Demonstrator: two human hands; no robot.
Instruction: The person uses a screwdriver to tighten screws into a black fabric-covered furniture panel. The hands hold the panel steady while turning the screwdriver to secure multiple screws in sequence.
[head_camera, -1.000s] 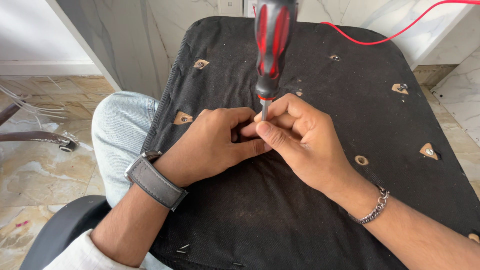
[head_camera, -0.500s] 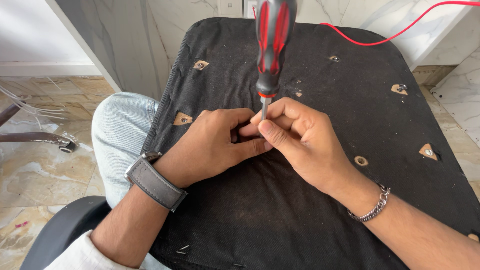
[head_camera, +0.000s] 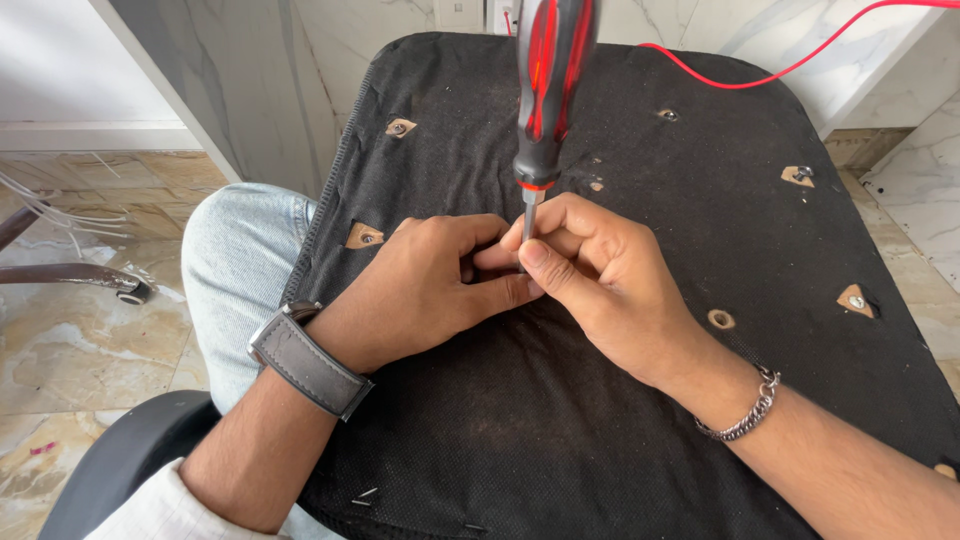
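Marble-look tile floor, pale wall panels behind; a black fabric-covered chair seat underside (head_camera: 600, 420) lies across the person's lap, over a jeans-clad knee (head_camera: 240, 260). Fabric has cut-outs showing wood and screws, e.g. 1 triangular hole (head_camera: 364, 236) near the left hand, others toward the right edge. Red cable (head_camera: 760, 75) trails across the top.

Screwdriver (head_camera: 548, 90) stands upright near the seat's middle, red-and-black handle up, metal shaft down between the fingers, so the tip meets the fabric square-on. Right hand (head_camera: 610, 285) is curled closed, pinching the shaft low, thumb against it, likely to steady the tip. Left hand (head_camera: 425, 285) is curled in a loose fist, fingertips pressed at the same spot; whatever it grips is hidden. Grey-strap watch (head_camera: 305, 360) on left wrist, chain bracelet (head_camera: 745, 415) on right.
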